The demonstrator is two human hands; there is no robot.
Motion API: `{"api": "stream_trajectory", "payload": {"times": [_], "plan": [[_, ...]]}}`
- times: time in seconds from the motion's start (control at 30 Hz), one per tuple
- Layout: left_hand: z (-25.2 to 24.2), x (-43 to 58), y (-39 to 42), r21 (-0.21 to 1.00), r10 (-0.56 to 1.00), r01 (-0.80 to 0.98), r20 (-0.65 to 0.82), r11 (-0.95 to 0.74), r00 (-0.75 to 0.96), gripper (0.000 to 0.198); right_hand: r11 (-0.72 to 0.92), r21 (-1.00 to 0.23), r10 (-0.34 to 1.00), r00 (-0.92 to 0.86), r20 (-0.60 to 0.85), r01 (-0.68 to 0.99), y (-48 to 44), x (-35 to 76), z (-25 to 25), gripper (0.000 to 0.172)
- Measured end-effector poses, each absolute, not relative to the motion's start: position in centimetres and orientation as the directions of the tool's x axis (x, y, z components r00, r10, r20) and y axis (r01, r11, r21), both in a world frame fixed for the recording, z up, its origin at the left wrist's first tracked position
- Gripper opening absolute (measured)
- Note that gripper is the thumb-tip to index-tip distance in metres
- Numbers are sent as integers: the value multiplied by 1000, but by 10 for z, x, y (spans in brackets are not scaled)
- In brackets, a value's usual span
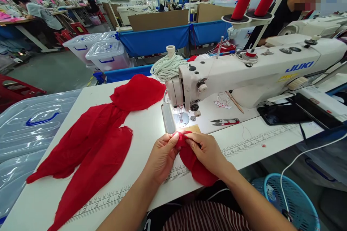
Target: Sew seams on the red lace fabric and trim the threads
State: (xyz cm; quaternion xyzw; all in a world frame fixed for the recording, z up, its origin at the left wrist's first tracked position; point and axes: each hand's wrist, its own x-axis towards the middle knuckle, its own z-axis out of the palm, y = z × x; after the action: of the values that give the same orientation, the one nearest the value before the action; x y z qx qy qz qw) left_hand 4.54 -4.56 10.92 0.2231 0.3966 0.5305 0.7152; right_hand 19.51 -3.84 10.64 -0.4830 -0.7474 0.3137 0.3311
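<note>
Both hands pinch a small piece of red fabric just in front of the presser foot of a white JUKI sewing machine. My left hand grips the fabric's left top edge with thumb and fingers. Over the fabric's right side, my right hand holds the same edge. The piece hangs down over the table's front edge toward my lap. A larger red fabric lies spread on the white table to the left of my hands.
Red-handled thread snips lie right of the needle, and a black phone beyond them. A coil of white cord sits behind the machine head. Clear lidded bins stand left, a blue basket lower right. Other people work at far tables.
</note>
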Motion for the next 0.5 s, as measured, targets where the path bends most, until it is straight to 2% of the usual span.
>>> {"api": "stream_trajectory", "payload": {"times": [0.17, 0.33, 0.5], "plan": [[109, 47, -45, 713, 933, -632, -357, 305, 47, 20, 361, -674, 928, -180, 325, 645, -50, 198, 105, 36], [110, 48, -44, 709, 927, -633, -372, 311, 39, 17, 466, -522, 876, -288, 388, 714, -60, 194, 103, 48], [111, 47, -45, 709, 927, -630, -371, 316, 48, 14, 470, -454, 865, -294, 405, 757, -61, 192, 101, 52]]}}
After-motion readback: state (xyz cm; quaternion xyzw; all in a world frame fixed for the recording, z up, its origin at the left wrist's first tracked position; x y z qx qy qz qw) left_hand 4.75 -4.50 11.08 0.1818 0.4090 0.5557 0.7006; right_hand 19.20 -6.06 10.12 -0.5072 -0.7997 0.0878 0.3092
